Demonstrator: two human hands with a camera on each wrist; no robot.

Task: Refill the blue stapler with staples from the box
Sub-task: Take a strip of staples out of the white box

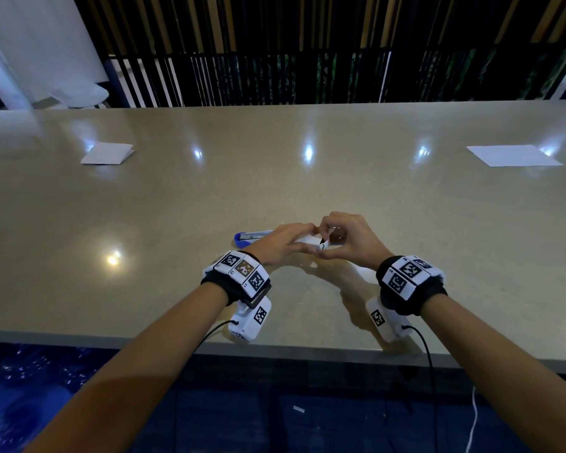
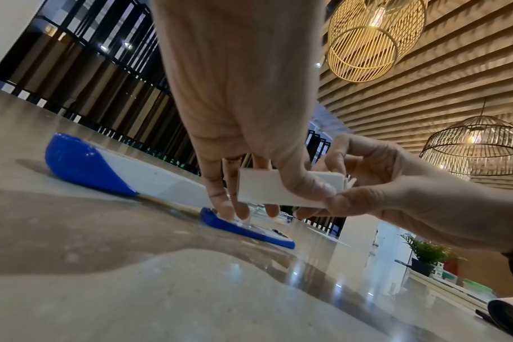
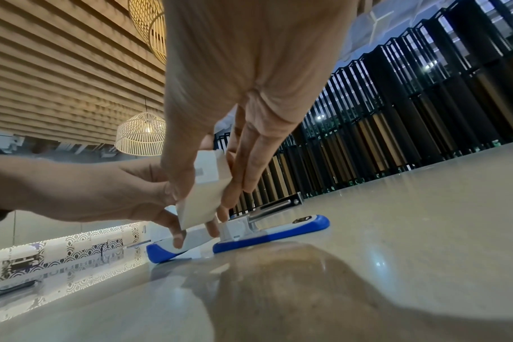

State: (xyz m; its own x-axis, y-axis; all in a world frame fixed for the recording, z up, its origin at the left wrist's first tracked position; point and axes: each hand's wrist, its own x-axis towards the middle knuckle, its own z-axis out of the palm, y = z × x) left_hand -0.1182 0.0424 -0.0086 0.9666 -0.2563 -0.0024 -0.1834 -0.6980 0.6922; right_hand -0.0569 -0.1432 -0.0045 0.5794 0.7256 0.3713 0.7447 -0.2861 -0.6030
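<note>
The blue and white stapler (image 1: 249, 238) lies swung open flat on the table, lid (image 2: 103, 171) to the left and base (image 3: 278, 233) with its metal magazine (image 3: 278, 206) to the right. Just in front of it, both hands hold a small white staple box (image 1: 311, 240) above the table. My left hand (image 1: 293, 243) grips the box body (image 2: 261, 192) between thumb and fingers. My right hand (image 1: 329, 241) pinches the box's right end (image 3: 199, 208), where a flap (image 2: 349, 182) stands open. The inside of the box is hidden.
A folded white paper (image 1: 107, 154) lies far left and a white sheet (image 1: 513, 155) far right on the beige table (image 1: 307, 178). The table's front edge (image 1: 275, 349) runs just below my wrists. A dark slatted screen stands behind the table.
</note>
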